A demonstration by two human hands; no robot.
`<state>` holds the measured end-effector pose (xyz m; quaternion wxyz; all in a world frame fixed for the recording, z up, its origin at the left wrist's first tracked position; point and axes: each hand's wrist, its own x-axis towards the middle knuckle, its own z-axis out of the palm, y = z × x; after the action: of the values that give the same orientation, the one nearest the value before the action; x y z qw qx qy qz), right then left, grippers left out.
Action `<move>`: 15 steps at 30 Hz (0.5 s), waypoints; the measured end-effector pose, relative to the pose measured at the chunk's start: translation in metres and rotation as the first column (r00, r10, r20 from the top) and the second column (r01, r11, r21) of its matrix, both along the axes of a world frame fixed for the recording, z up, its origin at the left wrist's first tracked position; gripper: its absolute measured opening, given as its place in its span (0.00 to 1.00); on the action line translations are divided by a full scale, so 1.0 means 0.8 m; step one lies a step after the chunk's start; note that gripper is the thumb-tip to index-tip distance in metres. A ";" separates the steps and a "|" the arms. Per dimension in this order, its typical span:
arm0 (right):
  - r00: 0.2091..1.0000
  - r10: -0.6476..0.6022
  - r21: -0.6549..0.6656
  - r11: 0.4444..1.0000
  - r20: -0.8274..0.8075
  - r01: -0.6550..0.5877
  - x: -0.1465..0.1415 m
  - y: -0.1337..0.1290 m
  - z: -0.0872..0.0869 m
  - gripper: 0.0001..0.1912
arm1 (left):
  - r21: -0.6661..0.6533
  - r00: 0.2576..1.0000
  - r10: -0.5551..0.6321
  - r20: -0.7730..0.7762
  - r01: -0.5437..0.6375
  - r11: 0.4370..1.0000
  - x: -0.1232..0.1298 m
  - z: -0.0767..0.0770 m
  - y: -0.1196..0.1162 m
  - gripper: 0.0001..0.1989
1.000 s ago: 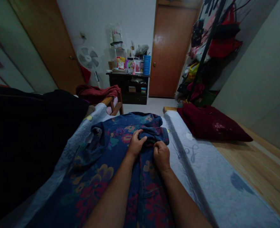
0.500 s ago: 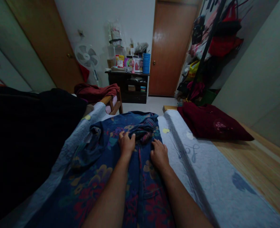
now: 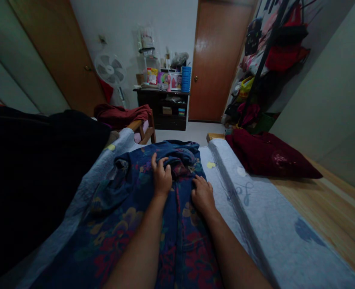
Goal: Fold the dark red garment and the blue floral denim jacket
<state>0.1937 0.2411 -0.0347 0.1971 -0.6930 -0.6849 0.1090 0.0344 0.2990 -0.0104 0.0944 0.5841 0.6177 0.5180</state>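
A dark blue floral garment (image 3: 126, 224) lies spread over the bed, with one sleeve bunched in a fold near its far end. My left hand (image 3: 161, 174) is beside that folded sleeve (image 3: 180, 160), its fingers apart and slightly raised. On the garment's right edge rests my right hand (image 3: 202, 192), fingers spread on the cloth and holding nothing. The other sleeve (image 3: 120, 172) lies crumpled to the left.
A light blue bed cover (image 3: 252, 208) lies beneath. Dark clothing (image 3: 39, 160) is heaped at the left, and a folded maroon garment (image 3: 270, 154) sits at the right. Beyond the bed stand a fan (image 3: 110, 70) and a dark cabinet (image 3: 147, 108).
My left hand has let go of the sleeve fold; its fingers have lifted and spread. The fold has settled a little flatter. My right hand has hardly moved.
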 end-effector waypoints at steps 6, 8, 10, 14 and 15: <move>1.000 -0.009 -0.009 1.000 0.008 0.009 0.000 0.000 0.001 0.27 | -0.280 0.920 0.219 -0.326 -0.315 0.907 0.003 -0.001 -0.009 0.34; 1.000 -0.003 -0.013 1.000 0.020 0.004 0.000 0.000 0.001 0.27 | -0.232 0.898 0.203 -0.390 -0.309 0.922 0.004 0.000 -0.010 0.36; 0.999 0.004 -0.023 1.000 0.039 -0.003 0.000 0.000 0.001 0.27 | -0.186 0.888 0.109 -0.447 -0.212 0.959 0.007 0.000 -0.010 0.34; 0.997 0.028 -0.056 0.998 0.076 -0.023 0.001 0.000 -0.001 0.26 | -0.300 0.878 -0.135 -0.459 -0.010 0.954 0.009 -0.005 -0.006 0.29; 0.996 0.036 -0.063 0.998 0.086 -0.030 0.002 0.000 -0.001 0.26 | -0.325 0.881 -0.159 -0.445 0.007 0.946 0.009 -0.007 -0.004 0.29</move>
<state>0.1950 0.2412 -0.0355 0.1438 -0.6915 -0.7004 0.1032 0.0415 0.2962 -0.0156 0.0573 0.6950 0.6705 0.2532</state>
